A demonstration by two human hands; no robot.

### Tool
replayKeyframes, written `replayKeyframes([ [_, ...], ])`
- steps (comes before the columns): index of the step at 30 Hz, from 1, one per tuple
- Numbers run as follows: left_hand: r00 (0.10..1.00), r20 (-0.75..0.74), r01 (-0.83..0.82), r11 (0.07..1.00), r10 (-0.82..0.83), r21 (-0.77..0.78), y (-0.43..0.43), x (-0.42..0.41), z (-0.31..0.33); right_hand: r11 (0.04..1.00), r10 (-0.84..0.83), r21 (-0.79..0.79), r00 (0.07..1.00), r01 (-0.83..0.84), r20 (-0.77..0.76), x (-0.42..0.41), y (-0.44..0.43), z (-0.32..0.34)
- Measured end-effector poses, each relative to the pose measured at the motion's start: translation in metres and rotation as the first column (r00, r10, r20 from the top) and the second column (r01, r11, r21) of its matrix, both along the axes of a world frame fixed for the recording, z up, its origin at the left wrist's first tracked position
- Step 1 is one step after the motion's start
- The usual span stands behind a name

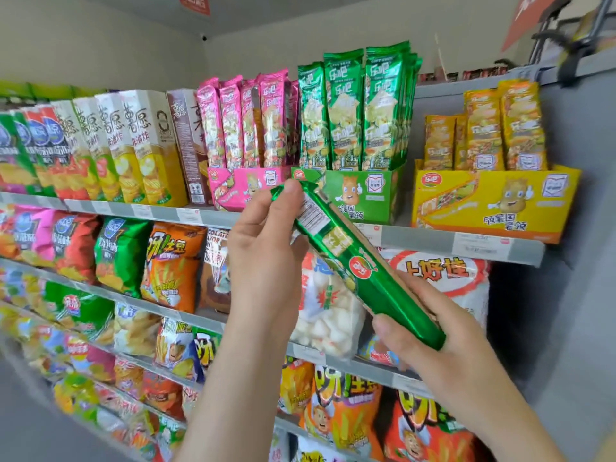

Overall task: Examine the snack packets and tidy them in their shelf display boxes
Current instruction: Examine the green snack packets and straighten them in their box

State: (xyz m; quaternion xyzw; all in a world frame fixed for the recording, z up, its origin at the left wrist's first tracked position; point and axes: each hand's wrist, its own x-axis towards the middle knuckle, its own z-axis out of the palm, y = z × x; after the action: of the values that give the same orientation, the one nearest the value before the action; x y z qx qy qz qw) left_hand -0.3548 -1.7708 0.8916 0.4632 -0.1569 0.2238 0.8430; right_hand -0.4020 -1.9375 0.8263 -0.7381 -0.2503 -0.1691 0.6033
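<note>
Right hand (443, 341) clasps, left hand (266, 255) pinches, a long green foil packet (353, 261) (axis slanting up-left) just below the green cardboard display box (363, 195).

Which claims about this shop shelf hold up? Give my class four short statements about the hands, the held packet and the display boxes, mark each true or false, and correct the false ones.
1. The left hand and the right hand both hold the green packet. True.
2. The green packet stands upright inside its box. False: it is held tilted in front of the shelves, outside any box.
3. The green display box sits between the pink display box and the yellow display box. True.
4. The yellow display box holds pink packets. False: it holds yellow ones.
</note>
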Motion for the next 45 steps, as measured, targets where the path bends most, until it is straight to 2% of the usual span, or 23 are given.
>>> replayKeyframes([
  [2, 0.999, -0.011, 0.033, 0.998, -0.034, -0.047, -0.011, -0.004, -0.001, 0.998, 0.067, 0.005, 0.996, -0.067, -0.058, -0.004, -0.006, -0.006],
  [5, 0.999, -0.053, 0.006, 0.999, -0.009, -0.047, -0.029, -0.013, -0.002, 0.995, 0.056, 0.088, 0.994, -0.048, -0.091, -0.011, -0.011, -0.014],
  [10, 0.998, -0.003, -0.062, 0.989, 0.063, 0.131, -0.045, -0.028, -0.027, 0.988, 0.054, 0.151, 0.991, -0.036, -0.121, -0.022, -0.021, -0.025],
  [18, 0.995, -0.080, 0.082, 0.964, -0.064, 0.254, -0.060, -0.059, -0.057, 0.988, 0.056, 0.150, 0.984, -0.031, -0.167, -0.034, -0.020, -0.026],
  [24, 0.993, -0.115, 0.073, 0.945, -0.038, 0.318, -0.048, -0.065, -0.063, 0.990, 0.067, 0.134, 0.981, -0.043, -0.182, -0.030, -0.016, -0.026],
  [26, 0.995, -0.098, 0.042, 0.945, -0.011, 0.325, -0.041, -0.063, -0.063, 0.965, 0.197, 0.227, 0.937, -0.133, -0.288, -0.024, -0.016, -0.025],
  [29, 0.997, -0.067, 0.042, 0.963, -0.024, 0.267, -0.029, -0.055, -0.063, 0.834, 0.502, 0.455, 0.771, -0.312, -0.391, -0.015, -0.011, -0.021],
  [31, 0.996, -0.051, 0.081, 0.978, -0.073, 0.193, -0.019, -0.047, -0.062, 0.781, 0.594, 0.504, 0.690, -0.369, -0.414, -0.011, -0.002, -0.022],
  [32, 0.993, -0.046, 0.117, 0.982, -0.112, 0.151, -0.013, -0.042, -0.061, 0.775, 0.603, 0.506, 0.684, -0.379, -0.411, -0.009, 0.005, -0.024],
  [35, 0.967, -0.037, 0.253, 0.965, -0.251, 0.066, 0.004, -0.028, -0.058, 0.788, 0.553, 0.516, 0.754, -0.335, -0.355, -0.004, 0.030, -0.026],
  [39, 0.933, -0.010, 0.359, 0.932, -0.359, 0.041, 0.028, -0.011, -0.059, 0.853, 0.344, 0.510, 0.859, -0.116, -0.380, 0.004, 0.066, -0.023],
  [42, 0.919, -0.029, 0.394, 0.915, -0.393, 0.087, 0.048, 0.000, -0.063, 0.841, 0.240, 0.540, 0.886, 0.015, -0.398, 0.010, 0.093, -0.021],
  [45, 0.934, -0.063, 0.356, 0.908, -0.351, 0.220, 0.071, 0.010, -0.069, 0.906, 0.076, 0.420, 0.951, 0.059, -0.299, 0.017, 0.115, -0.020],
])
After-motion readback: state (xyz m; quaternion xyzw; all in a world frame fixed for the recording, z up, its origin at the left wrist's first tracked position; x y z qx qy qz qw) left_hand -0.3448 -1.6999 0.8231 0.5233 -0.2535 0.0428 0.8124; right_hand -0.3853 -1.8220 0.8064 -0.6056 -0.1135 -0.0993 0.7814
